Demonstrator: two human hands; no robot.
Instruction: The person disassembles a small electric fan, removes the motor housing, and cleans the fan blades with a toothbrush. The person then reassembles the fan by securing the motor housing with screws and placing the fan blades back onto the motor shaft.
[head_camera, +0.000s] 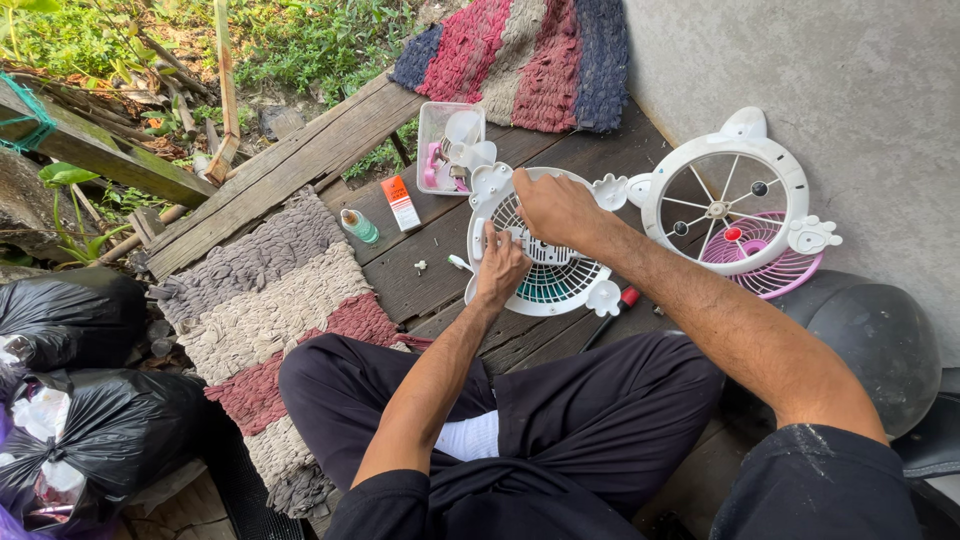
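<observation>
A white round fan housing (560, 285) with a teal and white grille lies on dark wooden boards in front of my crossed legs. My left hand (500, 265) rests on its left side, fingers curled on the grille, possibly around a small tool. My right hand (552, 205) grips the housing's upper rim. What the fingers pinch is too small to tell. To the right lies a second white fan frame (770, 165) with animal-ear shapes, over a pink wire grille (775, 270).
A screwdriver with a red handle (612, 312) lies under the housing. A clear plastic tub (450, 145) of small parts, a small orange box (400, 202) and a green bottle (360, 226) sit on the boards. Woven rugs, black rubbish bags at left, grey wall at right.
</observation>
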